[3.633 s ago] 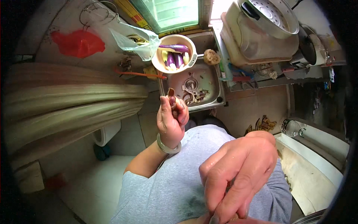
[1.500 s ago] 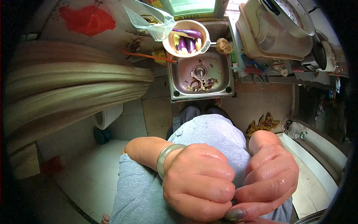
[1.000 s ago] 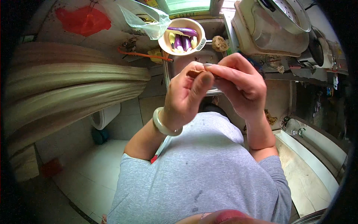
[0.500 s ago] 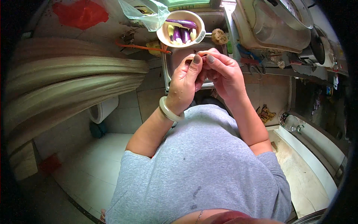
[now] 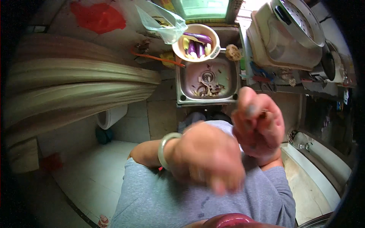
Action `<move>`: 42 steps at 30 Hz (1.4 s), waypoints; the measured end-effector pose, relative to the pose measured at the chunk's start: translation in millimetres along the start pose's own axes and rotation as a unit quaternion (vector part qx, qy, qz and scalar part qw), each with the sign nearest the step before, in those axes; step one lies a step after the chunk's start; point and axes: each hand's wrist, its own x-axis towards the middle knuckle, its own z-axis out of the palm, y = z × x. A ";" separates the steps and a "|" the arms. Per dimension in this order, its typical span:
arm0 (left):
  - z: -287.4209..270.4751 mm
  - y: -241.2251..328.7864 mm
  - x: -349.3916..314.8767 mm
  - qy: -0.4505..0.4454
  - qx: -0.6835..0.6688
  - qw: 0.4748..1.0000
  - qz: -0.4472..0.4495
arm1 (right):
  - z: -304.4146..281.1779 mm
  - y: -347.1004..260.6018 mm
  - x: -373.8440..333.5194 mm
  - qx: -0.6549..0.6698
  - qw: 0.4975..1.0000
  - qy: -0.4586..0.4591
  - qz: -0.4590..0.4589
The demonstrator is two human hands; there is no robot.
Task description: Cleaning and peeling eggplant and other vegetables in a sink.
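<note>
My left hand (image 5: 209, 155), smeared by motion and with a pale bangle (image 5: 164, 150) at its wrist, is in front of my chest; its fingers cannot be made out. To its right my right hand (image 5: 260, 125) is raised with curled fingers, closed round a small brownish piece, mostly hidden. Beyond the hands is a metal sink (image 5: 186, 81), with dark and pale scraps (image 5: 208, 89) lying near its drain. A cream bowl (image 5: 177, 49) with a handle stands at the sink's far edge. Purple eggplants (image 5: 200, 49) and pale cut pieces are in it.
A clear plastic bag (image 5: 167, 30) hangs beside the bowl. A brown scrubbing ball (image 5: 233, 52) lies by its handle. An orange hose (image 5: 154, 57) runs left of the sink. Plastic tubs (image 5: 262, 45) and a perforated steel pan (image 5: 300, 19) crowd the right counter.
My hands were together over the sink. They have parted and drawn back toward my chest, the left one lower and across the body. The sink and its scraps now show.
</note>
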 end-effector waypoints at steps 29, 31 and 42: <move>-318.4 -186.6 33.9 0.406 0.106 0.788 -0.451 | -225.5 186.5 377.4 0.017 0.953 0.229 0.197; -324.6 -173.0 22.2 0.400 -0.053 0.808 -0.429 | -203.9 179.5 372.6 -0.103 0.941 0.258 0.194; -235.1 -155.8 -4.1 0.373 -0.227 0.848 -0.301 | -144.6 152.1 221.9 -0.415 0.900 0.098 -0.090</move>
